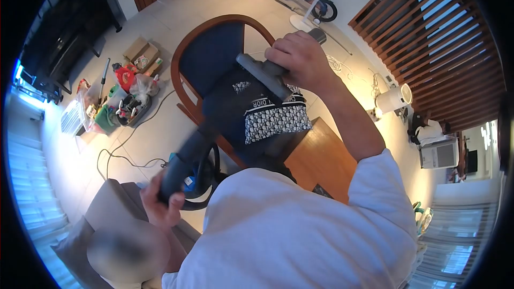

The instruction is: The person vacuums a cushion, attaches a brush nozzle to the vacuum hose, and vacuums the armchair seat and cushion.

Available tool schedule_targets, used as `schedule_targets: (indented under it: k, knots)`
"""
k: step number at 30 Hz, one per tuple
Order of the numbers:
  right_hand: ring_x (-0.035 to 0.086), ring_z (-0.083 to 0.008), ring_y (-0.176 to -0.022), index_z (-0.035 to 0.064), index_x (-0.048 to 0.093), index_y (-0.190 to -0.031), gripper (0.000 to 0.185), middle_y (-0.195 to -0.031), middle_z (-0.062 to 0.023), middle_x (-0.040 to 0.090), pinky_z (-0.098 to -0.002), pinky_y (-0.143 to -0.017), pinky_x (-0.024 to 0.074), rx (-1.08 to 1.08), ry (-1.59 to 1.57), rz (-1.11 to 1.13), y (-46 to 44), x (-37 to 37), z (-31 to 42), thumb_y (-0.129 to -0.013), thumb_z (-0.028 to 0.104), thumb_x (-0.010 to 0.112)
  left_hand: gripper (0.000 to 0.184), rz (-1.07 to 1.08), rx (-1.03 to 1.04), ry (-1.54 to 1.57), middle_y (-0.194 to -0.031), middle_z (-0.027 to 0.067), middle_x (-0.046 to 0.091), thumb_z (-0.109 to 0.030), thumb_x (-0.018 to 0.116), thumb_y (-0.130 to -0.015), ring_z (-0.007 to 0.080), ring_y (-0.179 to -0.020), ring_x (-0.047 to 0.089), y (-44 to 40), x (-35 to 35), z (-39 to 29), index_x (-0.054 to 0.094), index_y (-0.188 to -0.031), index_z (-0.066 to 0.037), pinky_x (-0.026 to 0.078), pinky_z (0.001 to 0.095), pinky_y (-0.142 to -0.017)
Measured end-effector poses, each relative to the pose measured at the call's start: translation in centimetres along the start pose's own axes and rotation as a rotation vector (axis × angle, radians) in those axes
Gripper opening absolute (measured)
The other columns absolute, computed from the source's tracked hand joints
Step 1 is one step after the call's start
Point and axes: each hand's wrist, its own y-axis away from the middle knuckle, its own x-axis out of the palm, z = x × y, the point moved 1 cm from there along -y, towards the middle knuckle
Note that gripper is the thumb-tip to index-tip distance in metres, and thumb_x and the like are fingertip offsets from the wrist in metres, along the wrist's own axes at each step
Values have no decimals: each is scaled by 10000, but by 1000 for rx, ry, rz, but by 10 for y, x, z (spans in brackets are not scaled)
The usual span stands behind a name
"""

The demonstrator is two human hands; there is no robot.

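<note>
As the head view is looked down through: a vacuum floor head (266,78) and a dark tube (178,171) are held apart in front of an armchair (211,56).
Step in hand: judged to be the handling of two separate vacuum parts; whether they are being joined or parted cannot be told.
Next move: a firm grip on both parts is probably called for, with their ends lined up should they be joined.
Right hand (301,59): closed around the floor head's neck, the head tilted above the seat.
Left hand (159,202): wrapped around the tube's lower end.
Floor head: grey and black, long and narrow, short-necked.
Tube: thick, blurred toward its upper end.
Seat: a black-and-white patterned cushion (276,122) is seen beyond the floor head.
</note>
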Motion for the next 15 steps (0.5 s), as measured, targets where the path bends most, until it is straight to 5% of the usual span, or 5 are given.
schedule_targets:
  k: [2, 7, 9, 13, 15]
  knots:
    - [594, -229, -808, 155, 595, -968, 423, -844, -13, 580, -369, -717, 449, -4, -16, 5, 0, -2, 0, -596, 112, 792, 610, 95, 25, 13, -764, 62, 675, -455, 726, -857, 129, -658, 633, 0, -1, 0, 626, -1163, 64, 502, 260, -639]
    - [605, -247, -805, 134, 599, -976, 440, -875, -32, 612, -381, -716, 457, -20, -49, 0, 0, -3, -1, -583, 82, 789, 621, -135, -130, 12, -751, 72, 676, -472, 748, -821, 131, -666, 641, -4, -4, 2, 640, -1140, 50, 502, 267, -639]
    - [587, -223, -822, 172, 604, -983, 449, -830, -1, 562, -363, -736, 451, 4, -64, 10, 0, -3, 0, -578, 94, 783, 575, 122, 76, -92, -745, 55, 664, -434, 717, -868, 119, -653, 615, 2, -3, 6, 621, -1158, 52, 491, 258, -630]
    - [601, -229, -820, 165, 616, -968, 433, -822, -6, 572, -366, -729, 456, 27, -93, -52, 4, 2, 3, -575, 92, 782, 602, -208, -189, 61, -767, 98, 681, -494, 751, -812, 170, -696, 662, -10, 4, 2, 660, -1090, 33, 510, 290, -667]
    - [621, -257, -784, 141, 632, -941, 401, -819, -20, 608, -380, -702, 467, 78, -149, -115, 3, 5, 2, -573, 103, 786, 616, -192, -165, 44, -765, 97, 677, -499, 753, -808, 167, -697, 658, -9, 2, 9, 661, -1109, 30, 513, 292, -670]
